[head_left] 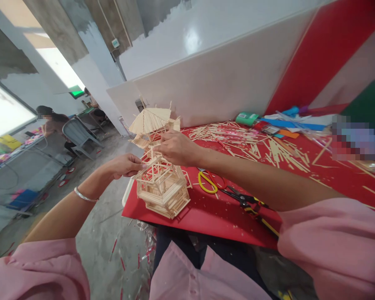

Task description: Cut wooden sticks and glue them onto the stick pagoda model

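A pagoda-like model built from thin wooden sticks (162, 196) stands near the left corner of the table, with a pointed stick roof (151, 119) at its far end. My left hand (127, 166) is closed, its thumb and finger pinching the left side of the open stick frame. From the right, my right hand (178, 148) reaches over the middle tier below the roof. Its fingers are pinched together against the frame, and whatever lies between them is too small to make out. Part of the model's middle is hidden behind the right hand.
On the red table (206, 225) lie yellow-handled scissors (208, 183) and pliers (245, 202) below my right forearm. Loose sticks (284, 154) are scattered farther right, near a green roll-like item (246, 118). A person sits by a grey chair (78, 135) at the left.
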